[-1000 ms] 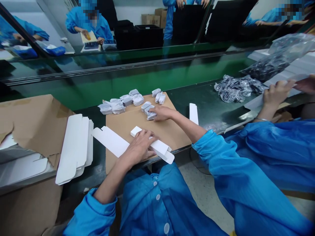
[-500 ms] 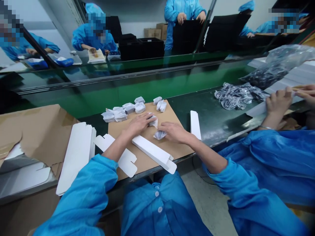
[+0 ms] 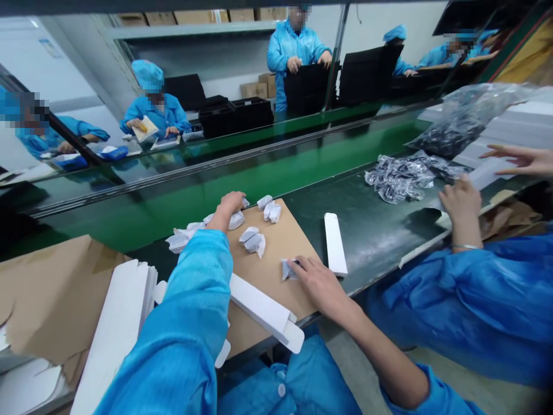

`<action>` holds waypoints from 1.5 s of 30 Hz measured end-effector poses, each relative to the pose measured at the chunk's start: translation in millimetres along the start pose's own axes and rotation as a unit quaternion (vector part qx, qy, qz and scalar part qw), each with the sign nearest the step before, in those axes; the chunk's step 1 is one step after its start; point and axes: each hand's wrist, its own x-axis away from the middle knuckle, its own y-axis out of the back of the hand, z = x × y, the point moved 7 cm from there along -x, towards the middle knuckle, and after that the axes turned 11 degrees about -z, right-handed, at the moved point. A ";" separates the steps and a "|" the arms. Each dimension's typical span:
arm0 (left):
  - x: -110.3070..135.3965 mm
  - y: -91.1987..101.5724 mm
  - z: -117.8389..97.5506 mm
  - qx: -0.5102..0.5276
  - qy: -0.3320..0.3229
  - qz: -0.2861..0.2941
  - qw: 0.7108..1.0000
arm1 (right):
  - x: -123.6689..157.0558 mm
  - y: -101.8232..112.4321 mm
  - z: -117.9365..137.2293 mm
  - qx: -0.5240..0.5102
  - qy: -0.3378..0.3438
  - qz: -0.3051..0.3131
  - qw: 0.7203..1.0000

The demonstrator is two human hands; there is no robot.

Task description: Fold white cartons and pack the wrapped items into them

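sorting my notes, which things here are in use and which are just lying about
In use: left hand, at the wrapped packets; right hand, on a lone packet; long white box.
Lying about: stack of flat boxes; single flat box; pile of dark bags.

Small packets (image 3: 254,239): crinkled whitish plastic wrap, faintly glossy. Cardboard sheet (image 3: 287,236) beneath them: brown, matt, slightly rough. Long carton (image 3: 259,305), near: smooth white paperboard, matt. Belt (image 3: 302,167), far: green, glossy, reflective. Sleeve (image 3: 190,323): blue cloth, slight sheen. Bags (image 3: 401,176), right: clear, shiny, wrinkled plastic film.
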 end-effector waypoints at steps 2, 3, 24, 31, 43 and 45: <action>1.8 9.1 -3.5 -0.015 0.005 -0.017 1.000 | 0.3 0.9 -8.2 -0.035 -0.027 -0.003 0.999; 5.8 17.0 -3.3 -0.022 0.008 -0.033 0.999 | -0.1 1.2 -11.5 -0.055 -0.043 -0.007 0.998; 287.7 -34.9 -33.2 0.103 -0.295 -0.007 0.950 | 19.8 35.0 1.4 -0.194 -0.073 -0.179 0.962; 285.8 0.6 -20.9 0.095 -0.221 -0.133 0.962 | 42.5 80.6 -11.2 -0.205 -0.216 -0.295 0.908; 321.4 25.2 -29.4 0.060 -0.280 -0.288 0.914 | 22.5 87.3 40.6 -0.253 0.063 -0.102 0.960; 322.9 25.9 -25.5 0.094 -0.269 -0.281 0.916 | 15.1 92.5 35.8 -0.310 0.056 -0.093 0.945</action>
